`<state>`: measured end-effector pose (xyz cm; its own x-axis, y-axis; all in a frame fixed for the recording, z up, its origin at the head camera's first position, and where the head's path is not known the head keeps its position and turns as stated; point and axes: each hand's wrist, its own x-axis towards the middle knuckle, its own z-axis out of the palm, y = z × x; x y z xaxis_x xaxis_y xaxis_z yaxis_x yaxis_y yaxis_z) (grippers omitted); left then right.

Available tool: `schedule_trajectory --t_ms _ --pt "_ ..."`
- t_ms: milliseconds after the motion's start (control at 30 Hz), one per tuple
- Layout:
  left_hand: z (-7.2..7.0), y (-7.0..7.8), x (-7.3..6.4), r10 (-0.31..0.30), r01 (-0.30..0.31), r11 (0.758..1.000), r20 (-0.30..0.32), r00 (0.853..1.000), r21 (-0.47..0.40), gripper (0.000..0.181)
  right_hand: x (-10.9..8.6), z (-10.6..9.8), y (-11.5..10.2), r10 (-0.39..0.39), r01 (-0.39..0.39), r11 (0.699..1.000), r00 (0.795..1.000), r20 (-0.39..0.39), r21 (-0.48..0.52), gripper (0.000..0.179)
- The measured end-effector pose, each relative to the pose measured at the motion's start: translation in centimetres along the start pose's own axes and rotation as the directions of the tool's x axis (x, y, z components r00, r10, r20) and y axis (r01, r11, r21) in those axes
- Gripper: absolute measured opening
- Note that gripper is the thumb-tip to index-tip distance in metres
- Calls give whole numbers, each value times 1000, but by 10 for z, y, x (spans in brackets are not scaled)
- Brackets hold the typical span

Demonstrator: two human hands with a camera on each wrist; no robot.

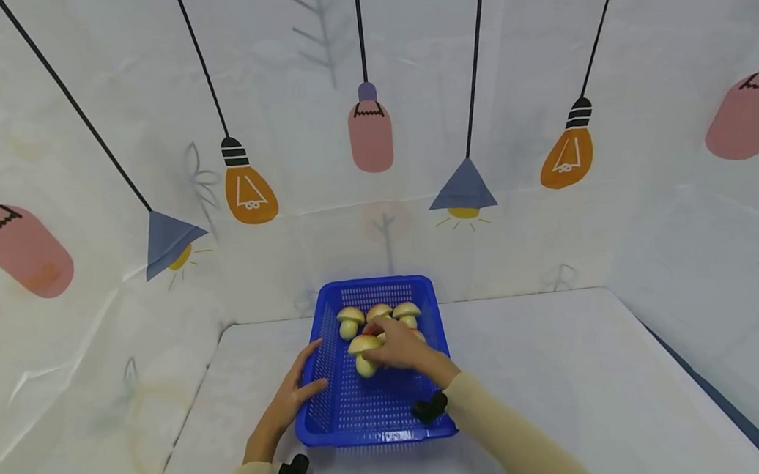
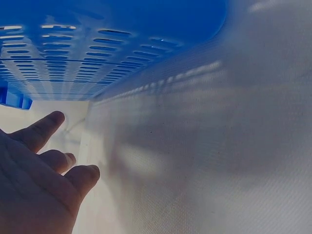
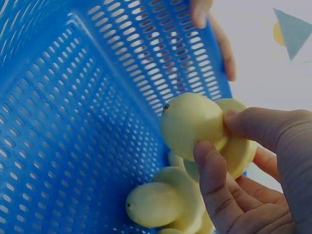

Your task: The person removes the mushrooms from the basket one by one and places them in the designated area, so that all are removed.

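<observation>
A blue plastic basket (image 1: 365, 410) with slotted walls holds several mushrooms, pale yellow with orange-tinged caps. Inside it, my right hand (image 1: 396, 344) grips one mushroom (image 1: 364, 347); in the right wrist view, thumb and fingers pinch this mushroom (image 3: 192, 124) around its stem and cap. Another mushroom (image 3: 156, 202) lies just below it. Behind the right hand, a back row includes a mushroom (image 1: 350, 320) at the left and one (image 1: 407, 311) at the right. My left hand (image 1: 291, 394) rests on the basket's left rim, thumb and fingers spread; the left wrist view shows its fingers (image 2: 41, 130) extended beside the basket wall.
The basket stands on a white table (image 1: 562, 386) near its back edge. Behind rises a white sheet (image 1: 321, 248) printed with hanging lamps and bulbs. Dark bands (image 1: 430, 407) sit at both wrists.
</observation>
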<state>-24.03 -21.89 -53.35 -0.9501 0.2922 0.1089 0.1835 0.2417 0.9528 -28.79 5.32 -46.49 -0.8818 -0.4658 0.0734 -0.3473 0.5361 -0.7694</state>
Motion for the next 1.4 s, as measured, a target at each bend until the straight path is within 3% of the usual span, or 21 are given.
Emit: schedule_trajectory --t_ms 333,467,633,967,1133,1400 --pt "1 1 0 -19 19 1000 -21 1000 -4 74 -14 -24 7 -88 91 996 991 -98 21 44" --pt "3 1 0 -13 13 1000 -27 1000 1 73 -25 -38 11 -83 91 994 989 -119 65 41" --pt "3 -1 2 -5 5 1000 -28 1000 14 73 -38 -54 17 -82 91 995 984 -157 52 42" --pt "-1 -2 1 -4 4 1000 -20 1000 28 73 -55 -68 23 -91 107 993 970 -227 58 41" --pt "-1 0 1 -11 13 999 -35 999 46 73 -64 -74 28 -50 79 991 967 -251 105 45" --pt "-1 5 0 -61 73 984 -78 995 163 68 -81 -85 49 -27 70 990 949 -315 123 47"
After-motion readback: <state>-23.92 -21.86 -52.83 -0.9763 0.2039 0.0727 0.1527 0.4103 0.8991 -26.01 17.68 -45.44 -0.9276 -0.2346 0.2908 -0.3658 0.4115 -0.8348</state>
